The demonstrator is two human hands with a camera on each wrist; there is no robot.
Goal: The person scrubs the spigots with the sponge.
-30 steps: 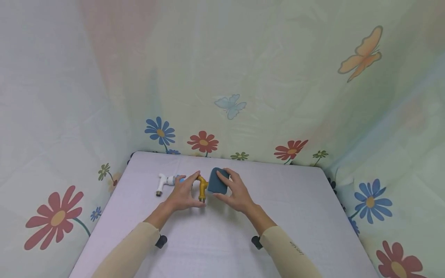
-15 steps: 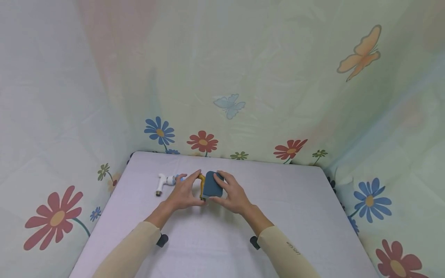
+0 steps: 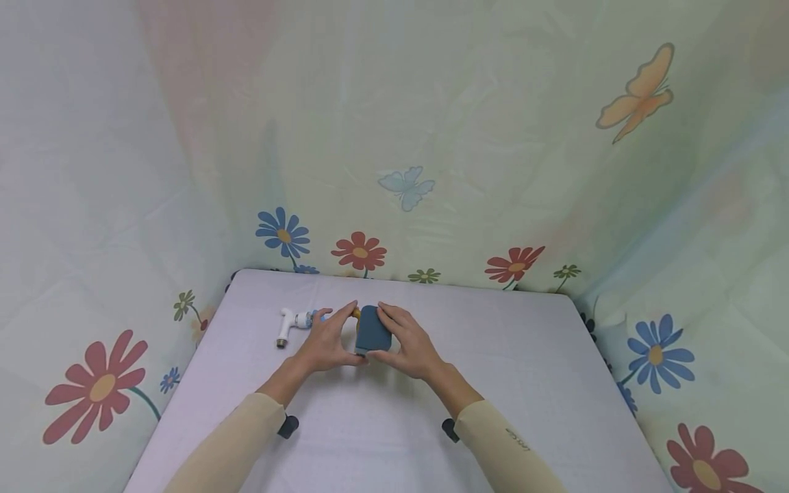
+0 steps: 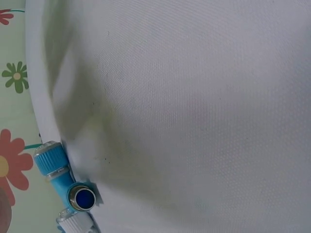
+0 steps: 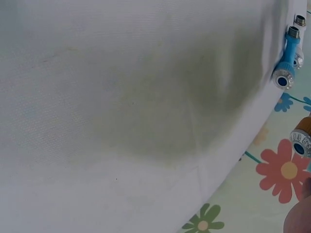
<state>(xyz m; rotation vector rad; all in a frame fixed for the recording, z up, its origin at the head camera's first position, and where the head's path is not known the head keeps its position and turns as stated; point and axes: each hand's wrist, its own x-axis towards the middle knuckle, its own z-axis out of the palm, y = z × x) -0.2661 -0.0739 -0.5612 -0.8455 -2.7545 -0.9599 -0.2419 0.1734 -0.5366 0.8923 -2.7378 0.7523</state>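
In the head view, my left hand (image 3: 325,344) holds a yellow tap (image 3: 356,313) upright, fingers at its top and thumb near its lower end. My right hand (image 3: 409,344) grips a dark blue-grey block (image 3: 373,330) with rounded corners, its kind unclear. The block lies over the tap and hides most of it. In the right wrist view, one end of the yellow tap (image 5: 302,136) shows at the right edge, near a blurred fingertip (image 5: 299,218).
A white tap (image 3: 286,329) lies left of my left hand on the white-covered table (image 3: 524,383). Beside it, a blue tap (image 4: 60,183) is partly hidden behind the hand in the head view. Flower-printed cloth (image 3: 468,137) stands round the table.
My right hand has moved left with the blue-grey block, bringing it from the tap's right side to over the tap. The left hand has stayed in place.
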